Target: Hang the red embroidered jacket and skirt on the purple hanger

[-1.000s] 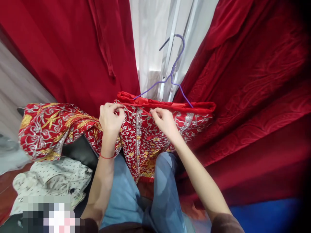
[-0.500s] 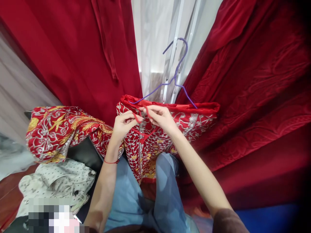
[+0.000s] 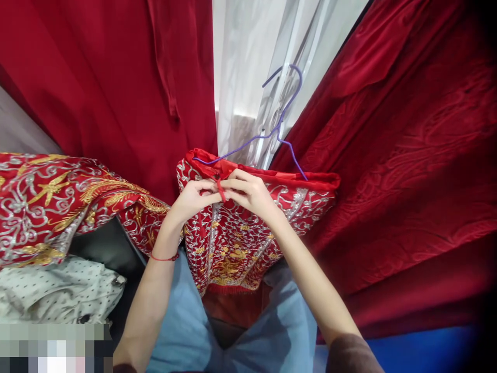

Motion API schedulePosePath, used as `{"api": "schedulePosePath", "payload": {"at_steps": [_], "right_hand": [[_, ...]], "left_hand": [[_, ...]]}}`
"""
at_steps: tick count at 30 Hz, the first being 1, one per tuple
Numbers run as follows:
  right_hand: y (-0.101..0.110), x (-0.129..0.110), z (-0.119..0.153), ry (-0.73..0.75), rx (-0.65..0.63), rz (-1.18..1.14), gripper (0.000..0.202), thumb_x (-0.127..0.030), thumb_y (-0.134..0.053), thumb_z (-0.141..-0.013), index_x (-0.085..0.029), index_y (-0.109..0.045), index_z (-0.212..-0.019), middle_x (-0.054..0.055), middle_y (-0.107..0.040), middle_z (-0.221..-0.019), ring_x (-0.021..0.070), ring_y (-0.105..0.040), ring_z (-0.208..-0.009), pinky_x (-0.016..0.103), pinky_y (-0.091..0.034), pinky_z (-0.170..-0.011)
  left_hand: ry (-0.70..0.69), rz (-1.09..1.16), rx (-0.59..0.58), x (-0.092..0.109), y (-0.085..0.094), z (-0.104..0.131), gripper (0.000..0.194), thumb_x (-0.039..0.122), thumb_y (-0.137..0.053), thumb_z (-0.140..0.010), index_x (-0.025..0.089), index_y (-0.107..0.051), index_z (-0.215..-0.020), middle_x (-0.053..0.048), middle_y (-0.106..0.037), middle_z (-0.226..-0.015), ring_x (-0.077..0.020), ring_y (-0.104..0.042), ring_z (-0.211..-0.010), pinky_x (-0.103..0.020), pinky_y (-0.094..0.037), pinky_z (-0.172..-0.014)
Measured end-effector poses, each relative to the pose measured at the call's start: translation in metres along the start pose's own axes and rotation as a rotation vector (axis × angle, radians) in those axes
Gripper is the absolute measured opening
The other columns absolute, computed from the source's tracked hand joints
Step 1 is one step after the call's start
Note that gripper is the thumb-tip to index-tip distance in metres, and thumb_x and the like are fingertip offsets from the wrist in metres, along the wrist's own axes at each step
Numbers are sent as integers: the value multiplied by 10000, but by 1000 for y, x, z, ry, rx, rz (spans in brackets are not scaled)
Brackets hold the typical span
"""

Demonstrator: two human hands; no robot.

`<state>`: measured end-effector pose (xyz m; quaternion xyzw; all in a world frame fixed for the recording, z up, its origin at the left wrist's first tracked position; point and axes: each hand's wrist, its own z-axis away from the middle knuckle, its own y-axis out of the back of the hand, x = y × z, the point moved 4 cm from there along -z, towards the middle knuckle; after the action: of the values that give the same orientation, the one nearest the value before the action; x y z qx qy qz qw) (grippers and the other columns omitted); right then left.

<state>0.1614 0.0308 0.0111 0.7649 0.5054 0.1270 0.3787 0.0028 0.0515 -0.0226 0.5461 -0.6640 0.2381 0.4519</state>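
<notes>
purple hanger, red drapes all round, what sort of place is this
Possibly a costume dressing area: an embroidered red garment with a purple hanger at its waistband, and long red drapes behind.

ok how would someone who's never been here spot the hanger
Find the white strip between the big red drapes. At its lower end, the hanger rises from the red top edge of the embroidered cloth. It is a thin wire with an open hook, and its purple stands out against the red and white around it.
</notes>
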Motion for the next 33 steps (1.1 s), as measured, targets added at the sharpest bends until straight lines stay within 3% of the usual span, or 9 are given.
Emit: {"api": "schedulePosePath", "payload": {"at_steps": [4, 7, 10, 13, 17, 24, 29, 33], "right_hand": [[-6, -5, 2, -9, 60, 119, 234, -334, -493, -1010, -180, -658, -1072, 48, -674, -971, 124, -627, -784, 244, -472, -643], [-8, -6, 1, -55, 131, 151, 193, -314, -498, -993, -179, -633, -1021, 33, -679, -927, 115, -618, -750, 235, -439, -603], [-5, -3, 0, -126, 238, 166, 140, -260, -502, -943, -183, -619, -952, 25, -669, -870, 119, -599, -721, 244, -445, -618], [3, 0, 1, -193, 327, 228, 125, -222, -500, -895, -185, -618, -913, 18, -658, -817, 120, -571, -677, 252, -437, -618], [17, 4, 7, -301, 373, 352, 113, -236, -517, -880, -188, -620, -881, 13, -665, -798, 117, -547, -635, 257, -390, -593], [18, 9, 20, -361, 276, 640, 157, -213, -478, -910, -192, -627, -869, 36, -711, -826, 140, -553, -627, 284, -341, -625], [17, 9, 24, -408, 253, 599, 149, -217, -482, -897, -188, -623, -858, 43, -712, -822, 145, -563, -622, 288, -326, -616], [23, 5, 25, -523, 322, 314, 69, -244, -532, -841, -208, -590, -835, -2, -665, -743, 135, -578, -619, 257, -318, -563]], "left_hand": [[-57, -40, 194, -6, 2, 5, 317, 479, -800, -727, 172, -734, -687, -35, -679, -791, -143, -579, -737, -277, -487, -724], [-92, -65, 226, -6, 1, 7, 329, 501, -728, -802, 178, -713, -739, -37, -692, -815, -136, -592, -727, -261, -491, -706], [-102, -95, 272, -3, 4, 4, 324, 505, -585, -916, 193, -654, -860, -16, -690, -739, -100, -547, -561, -227, -453, -579], [-120, -350, 398, 4, 12, -2, 274, 442, -454, -997, 203, -575, -940, 0, -683, -690, -102, -562, -495, -223, -427, -547], [-163, -819, 563, 16, 25, -5, 232, 364, -421, -1021, 192, -573, -990, -30, -720, -751, -157, -688, -657, -246, -449, -648], [-149, -1055, 673, 8, 39, 6, 284, 378, -420, -1027, 182, -619, -977, -70, -747, -824, -201, -718, -750, -264, -454, -687], [-152, -896, 685, -3, 36, 13, 190, 344, -502, -974, 192, -605, -924, -63, -720, -833, -179, -690, -722, -262, -468, -675], [-137, -258, 633, -11, 36, 7, 155, 356, -574, -919, 217, -533, -866, 16, -610, -699, -110, -622, -581, -196, -450, -524]]}}
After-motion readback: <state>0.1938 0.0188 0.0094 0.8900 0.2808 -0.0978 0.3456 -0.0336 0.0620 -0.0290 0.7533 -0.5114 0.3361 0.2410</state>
